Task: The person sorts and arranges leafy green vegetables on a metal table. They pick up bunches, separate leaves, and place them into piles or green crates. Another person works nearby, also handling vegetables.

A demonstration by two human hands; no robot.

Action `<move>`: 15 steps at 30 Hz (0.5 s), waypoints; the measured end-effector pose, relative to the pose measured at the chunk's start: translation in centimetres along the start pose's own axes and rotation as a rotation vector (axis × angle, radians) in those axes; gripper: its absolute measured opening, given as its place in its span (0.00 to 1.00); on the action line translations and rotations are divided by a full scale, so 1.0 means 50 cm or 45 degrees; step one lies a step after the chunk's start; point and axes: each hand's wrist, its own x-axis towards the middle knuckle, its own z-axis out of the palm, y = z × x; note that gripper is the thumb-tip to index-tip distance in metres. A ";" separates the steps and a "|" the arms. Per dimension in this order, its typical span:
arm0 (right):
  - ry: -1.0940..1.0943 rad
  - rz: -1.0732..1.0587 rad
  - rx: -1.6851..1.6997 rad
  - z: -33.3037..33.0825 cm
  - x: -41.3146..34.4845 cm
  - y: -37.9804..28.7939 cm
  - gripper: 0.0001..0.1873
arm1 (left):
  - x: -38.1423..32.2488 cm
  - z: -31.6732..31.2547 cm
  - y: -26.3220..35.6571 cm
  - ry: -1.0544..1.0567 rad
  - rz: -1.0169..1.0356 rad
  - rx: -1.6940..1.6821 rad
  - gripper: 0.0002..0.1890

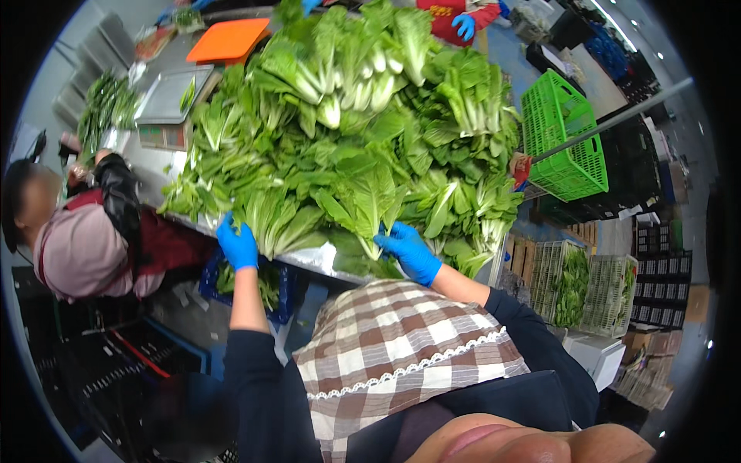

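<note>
Both my hands wear blue gloves at the near edge of a metal table (315, 259) heaped with leafy greens (370, 130). Between the thumb and fingers of my right hand (410, 250) is the pale stem end of a leafy green head (366, 194), its leaves fanned away from me. My left hand (238, 242) is at the table edge, thumb and fingers apart, with nothing visible in it. Just to its right lies another leafy bunch (275, 223). Under that edge, a blue crate (285, 292) contains loose leaves.
A scale (173, 95) and an orange tray (228, 40) stand at the far left. One co-worker (87, 249) is at left, another's gloved hand (464, 26) beyond the heap. On the right are a green crate (558, 104), a metal pole (619, 116) and crates of greens (570, 283).
</note>
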 end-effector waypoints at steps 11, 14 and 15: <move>-0.014 -0.155 -0.130 -0.026 0.008 0.027 0.16 | -0.247 0.053 0.448 -1.292 -0.952 -1.594 0.17; 0.005 -0.147 -0.040 -0.032 -0.029 -0.015 0.14 | -0.256 0.063 0.476 -1.159 -0.824 -1.581 0.17; 0.046 -0.158 -0.071 -0.033 -0.028 -0.007 0.14 | -0.249 0.072 0.477 -1.145 -0.824 -1.583 0.17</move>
